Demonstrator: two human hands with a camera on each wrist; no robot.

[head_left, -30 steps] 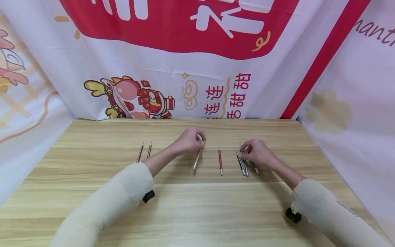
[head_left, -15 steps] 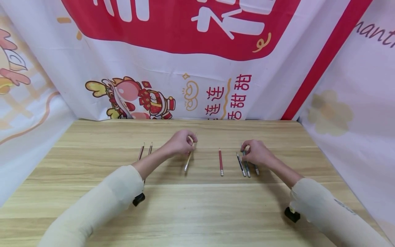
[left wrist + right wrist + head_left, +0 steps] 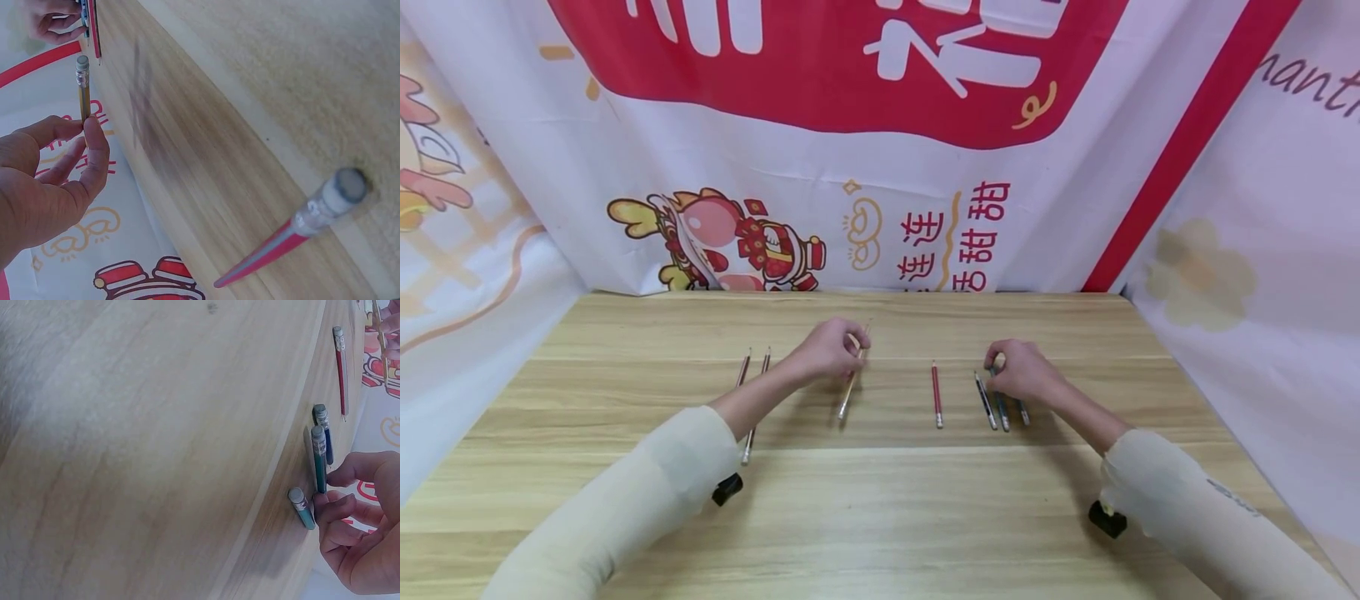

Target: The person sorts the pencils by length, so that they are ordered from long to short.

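Note:
My left hand (image 3: 831, 348) pinches a yellow pencil (image 3: 85, 103) between thumb and fingertips, its eraser end toward me. In the left wrist view the pencil is above the wood, its shadow lying apart. The right hand (image 3: 1026, 369) pinches a green pencil (image 3: 319, 459) between thumb and finger. Whether that one touches the table cannot be told. Close beside it lie a dark blue pencil (image 3: 983, 398) and a teal pencil (image 3: 305, 515), partly covered by the hand in the head view. Between the hands lies a red pencil (image 3: 936, 392).
Two dark reddish pencils, a left one (image 3: 744, 369) and a right one (image 3: 748, 443), lie under and beside the left forearm, partly hidden by it. The wooden table (image 3: 880, 517) ends at a printed cloth (image 3: 865, 150) behind; more cloth hangs on both sides.
My left hand has moved left with the yellow pencil, away from the red one. The right hand has stayed at almost the same spot with the green pencil.

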